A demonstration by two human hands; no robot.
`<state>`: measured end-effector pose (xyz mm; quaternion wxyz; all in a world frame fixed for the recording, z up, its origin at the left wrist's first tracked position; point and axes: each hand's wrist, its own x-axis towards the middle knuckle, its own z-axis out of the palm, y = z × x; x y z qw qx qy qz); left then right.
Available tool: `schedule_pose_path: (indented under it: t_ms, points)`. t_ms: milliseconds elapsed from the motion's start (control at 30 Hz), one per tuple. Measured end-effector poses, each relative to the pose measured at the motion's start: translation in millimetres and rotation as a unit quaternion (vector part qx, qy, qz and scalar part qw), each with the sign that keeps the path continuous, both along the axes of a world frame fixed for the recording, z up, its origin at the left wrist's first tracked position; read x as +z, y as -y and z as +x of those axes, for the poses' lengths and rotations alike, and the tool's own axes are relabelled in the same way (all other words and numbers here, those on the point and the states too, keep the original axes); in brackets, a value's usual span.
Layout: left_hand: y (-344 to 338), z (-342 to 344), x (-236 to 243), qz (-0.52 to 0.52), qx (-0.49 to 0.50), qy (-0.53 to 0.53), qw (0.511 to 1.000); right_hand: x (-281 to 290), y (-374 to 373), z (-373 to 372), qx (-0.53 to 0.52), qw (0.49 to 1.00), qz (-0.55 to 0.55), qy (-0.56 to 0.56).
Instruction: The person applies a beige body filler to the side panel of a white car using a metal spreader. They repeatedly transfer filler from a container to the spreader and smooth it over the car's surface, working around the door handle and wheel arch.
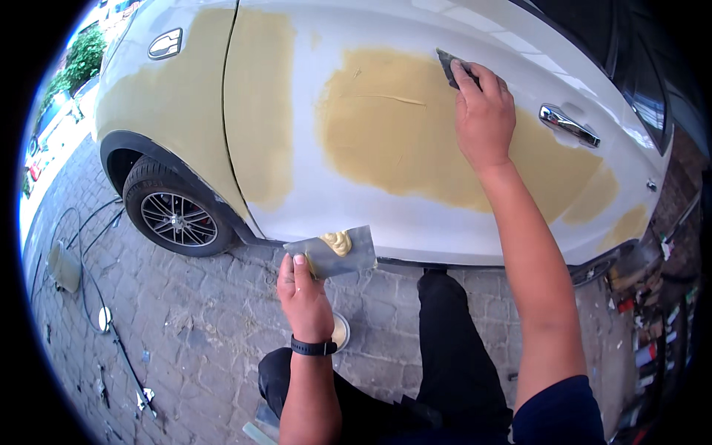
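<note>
Lower centre, the left hand pinches a grey plate, thumb on top, probably to keep its putty lump steady (and within reach). Upper right of centre, the right hand firmly grips a dark spreader, apparently angled for pressure along the door's tan patch.

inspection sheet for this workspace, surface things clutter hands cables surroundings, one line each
surface: white car door, broad tan coating with a raised ridge
job's things: grey plate bearing pale paste; dark spreader; round tub, partly hidden
clutter: bucket and scraps on stone paving
hands: left hand grips plate; right hand holds spreader, contact unclear
cables: dark line at left, cable or hose unclear
surroundings: car wheel; greenery; mixed items, right edge
</note>
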<state>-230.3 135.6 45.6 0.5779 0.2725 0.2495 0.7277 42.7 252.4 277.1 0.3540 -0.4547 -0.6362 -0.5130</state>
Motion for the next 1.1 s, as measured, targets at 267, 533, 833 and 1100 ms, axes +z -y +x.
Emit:
schedule_pose_path:
  t_ms: [267,533,833,1100]
  points:
    - [-8,-4,-6,-0.006,0.016,0.015,1.000,-83,8,-34,-0.002,0.999,-0.053,-0.009]
    - [-7,-9,-6,0.010,0.014,0.008,1.000,-167,20,-56,0.006,0.994,-0.108,0.000]
    - [-5,-16,-3,0.004,0.008,-0.014,1.000,-227,43,-54,0.005,0.969,-0.246,0.010]
    - [-2,-11,-1,0.014,-0.063,-0.114,0.991,-145,119,-68,0.540,0.373,-0.539,-0.528]
